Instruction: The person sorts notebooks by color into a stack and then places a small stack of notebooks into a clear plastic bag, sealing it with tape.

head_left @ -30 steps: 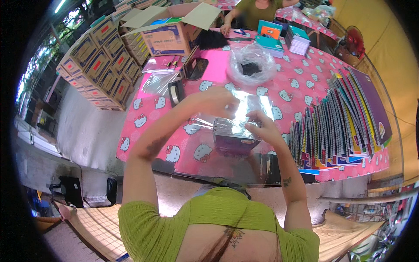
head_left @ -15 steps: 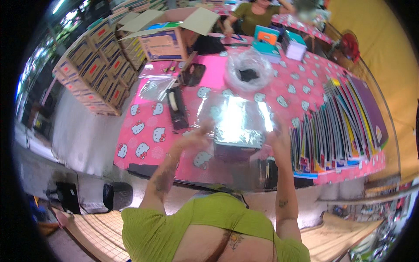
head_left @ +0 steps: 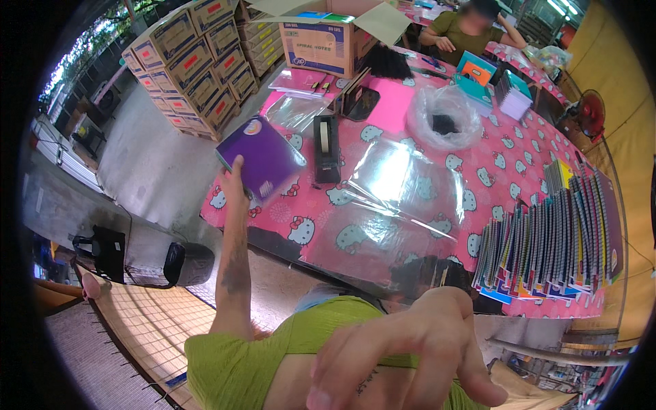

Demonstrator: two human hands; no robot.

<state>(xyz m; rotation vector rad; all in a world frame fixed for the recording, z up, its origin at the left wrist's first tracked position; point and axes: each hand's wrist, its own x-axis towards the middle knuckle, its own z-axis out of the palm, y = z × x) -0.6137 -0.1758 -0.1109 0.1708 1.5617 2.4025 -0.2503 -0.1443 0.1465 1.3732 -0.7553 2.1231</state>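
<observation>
At the table's left edge, my left hand (head_left: pixel 236 183) grips a purple spiral notebook (head_left: pixel 266 158) by its near left corner, the thumb on top of its cover. The notebook is tilted, its cover facing up. My right hand (head_left: pixel 417 352) is raised close to the camera, in front of my chest. Its fingers are loosely bent and apart, with nothing in them. Clear plastic sheets (head_left: pixel 389 167) lie spread on the pink patterned tablecloth between the hands, one shining with glare. A black tape dispenser (head_left: pixel 326 154) stands just right of the notebook.
A long row of spiral notebooks (head_left: pixel 547 239) stands at the right. Behind are a crumpled clear plastic bag (head_left: pixel 444 119), a phone (head_left: pixel 362 104), teal notebooks (head_left: pixel 471 89) and an open carton (head_left: pixel 318 51). Stacked cartons (head_left: pixel 184 68) stand on the floor at left. Another person (head_left: pixel 471 31) sits across.
My left hand has moved left and now holds the purple notebook away from the plastic sheets. My right hand has left the table and risen toward the camera. The view has turned.
</observation>
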